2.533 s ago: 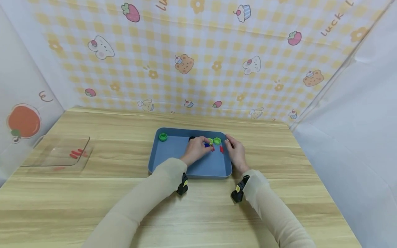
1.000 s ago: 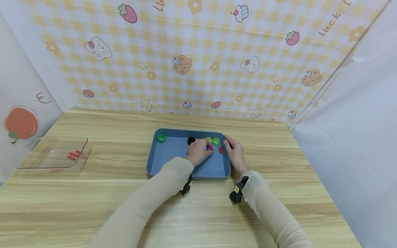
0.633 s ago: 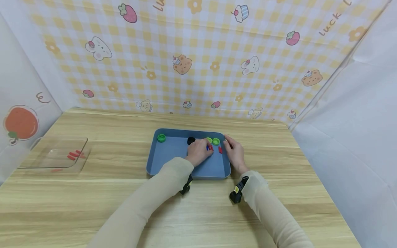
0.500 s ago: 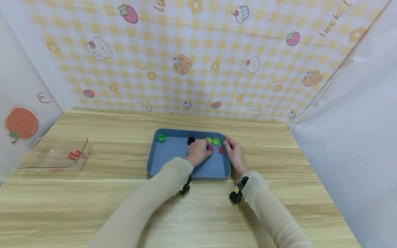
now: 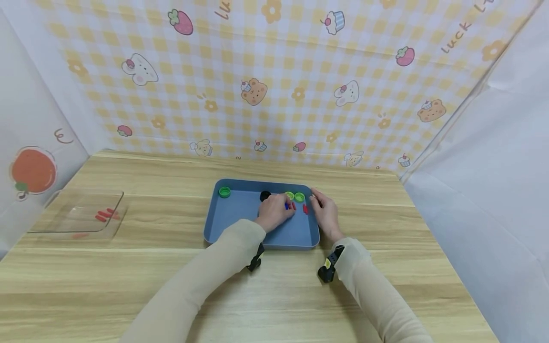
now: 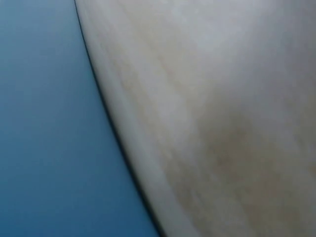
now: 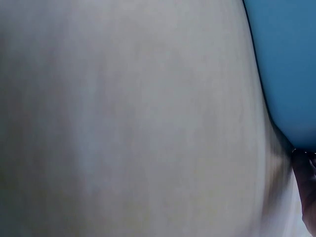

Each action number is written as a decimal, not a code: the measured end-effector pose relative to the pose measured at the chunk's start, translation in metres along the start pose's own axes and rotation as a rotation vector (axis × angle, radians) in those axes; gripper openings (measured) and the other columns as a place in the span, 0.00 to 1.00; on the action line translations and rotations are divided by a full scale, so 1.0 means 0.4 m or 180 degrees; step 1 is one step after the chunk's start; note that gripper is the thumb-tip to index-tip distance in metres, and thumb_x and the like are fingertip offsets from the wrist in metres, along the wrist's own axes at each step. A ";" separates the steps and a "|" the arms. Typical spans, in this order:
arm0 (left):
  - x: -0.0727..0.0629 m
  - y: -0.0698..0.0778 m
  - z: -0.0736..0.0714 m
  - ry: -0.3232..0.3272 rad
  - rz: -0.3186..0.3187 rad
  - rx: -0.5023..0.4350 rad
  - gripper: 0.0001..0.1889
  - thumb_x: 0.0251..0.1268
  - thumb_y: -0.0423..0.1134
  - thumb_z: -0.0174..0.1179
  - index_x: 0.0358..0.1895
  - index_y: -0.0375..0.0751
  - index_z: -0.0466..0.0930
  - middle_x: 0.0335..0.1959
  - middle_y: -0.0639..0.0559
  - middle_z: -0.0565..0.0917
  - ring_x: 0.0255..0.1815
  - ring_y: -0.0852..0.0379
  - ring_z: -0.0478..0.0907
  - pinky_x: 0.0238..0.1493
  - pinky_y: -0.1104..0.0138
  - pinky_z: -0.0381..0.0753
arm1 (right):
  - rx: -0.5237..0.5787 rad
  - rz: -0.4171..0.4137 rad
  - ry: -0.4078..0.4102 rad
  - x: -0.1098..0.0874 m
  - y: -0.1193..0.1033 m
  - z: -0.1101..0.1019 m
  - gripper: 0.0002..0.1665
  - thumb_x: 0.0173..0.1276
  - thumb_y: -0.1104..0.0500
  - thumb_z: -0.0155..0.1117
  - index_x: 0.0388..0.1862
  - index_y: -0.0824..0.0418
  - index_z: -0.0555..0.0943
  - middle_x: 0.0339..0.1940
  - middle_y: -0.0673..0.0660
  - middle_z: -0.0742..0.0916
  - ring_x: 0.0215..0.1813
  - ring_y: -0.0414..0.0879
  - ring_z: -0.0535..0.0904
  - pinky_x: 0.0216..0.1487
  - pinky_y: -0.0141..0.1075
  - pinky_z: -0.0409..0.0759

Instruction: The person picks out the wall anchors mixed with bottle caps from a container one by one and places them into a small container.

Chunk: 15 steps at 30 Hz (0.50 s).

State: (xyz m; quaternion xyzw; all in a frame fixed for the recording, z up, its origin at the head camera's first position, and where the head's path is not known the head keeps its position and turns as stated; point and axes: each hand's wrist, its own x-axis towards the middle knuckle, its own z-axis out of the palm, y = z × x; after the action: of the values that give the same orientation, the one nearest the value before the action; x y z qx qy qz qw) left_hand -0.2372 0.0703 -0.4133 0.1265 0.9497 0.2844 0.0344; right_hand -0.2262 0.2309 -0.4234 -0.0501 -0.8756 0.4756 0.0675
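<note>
In the head view, my left hand (image 5: 272,211) reaches over the blue-grey tray (image 5: 233,219) and pinches a small blue cap (image 5: 286,206), mostly hidden by the fingers. Close by its fingertips is a red piece (image 5: 293,206). Further right lie other small red pieces (image 5: 305,209). Two light green caps (image 5: 289,196) sit behind them, and a black cap (image 5: 265,196) is partly covered by my left hand. My right hand (image 5: 327,212) holds the tray's right rim near the far corner. Its thumb (image 7: 306,190) shows at the tray edge in the right wrist view.
A darker green cap (image 5: 224,192) lies in the tray's far left corner. On the left of the wooden table (image 5: 163,224) stands a clear box (image 5: 77,214) with several red pieces (image 5: 105,214). A patterned cloth (image 5: 257,124) hangs behind the table.
Since the earliest frame, my left hand has moved slightly right and down with the blue cap, uncovering more of the black cap. It then stays nearly still. My right hand keeps its place.
</note>
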 end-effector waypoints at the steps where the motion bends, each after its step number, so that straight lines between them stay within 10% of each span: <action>1: -0.002 0.000 -0.001 0.0006 0.0004 -0.0021 0.10 0.58 0.46 0.65 0.38 0.45 0.82 0.32 0.52 0.83 0.25 0.58 0.74 0.24 0.67 0.71 | 0.0004 0.0009 -0.0004 0.000 0.000 0.000 0.22 0.73 0.60 0.51 0.65 0.62 0.71 0.63 0.61 0.77 0.63 0.51 0.73 0.60 0.44 0.72; 15: -0.025 -0.006 -0.029 0.0139 0.0007 -0.0257 0.13 0.57 0.46 0.66 0.41 0.44 0.83 0.34 0.50 0.85 0.26 0.57 0.77 0.25 0.66 0.73 | -0.0012 0.0091 -0.0026 -0.007 -0.005 0.001 0.23 0.74 0.59 0.51 0.66 0.61 0.71 0.66 0.60 0.74 0.67 0.51 0.69 0.62 0.44 0.70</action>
State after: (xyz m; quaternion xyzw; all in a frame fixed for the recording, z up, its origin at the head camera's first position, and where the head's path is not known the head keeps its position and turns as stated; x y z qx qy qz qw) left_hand -0.2296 0.0597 -0.4049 0.1198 0.9378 0.3252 0.0184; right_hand -0.2236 0.2291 -0.4224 -0.0607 -0.8760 0.4751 0.0570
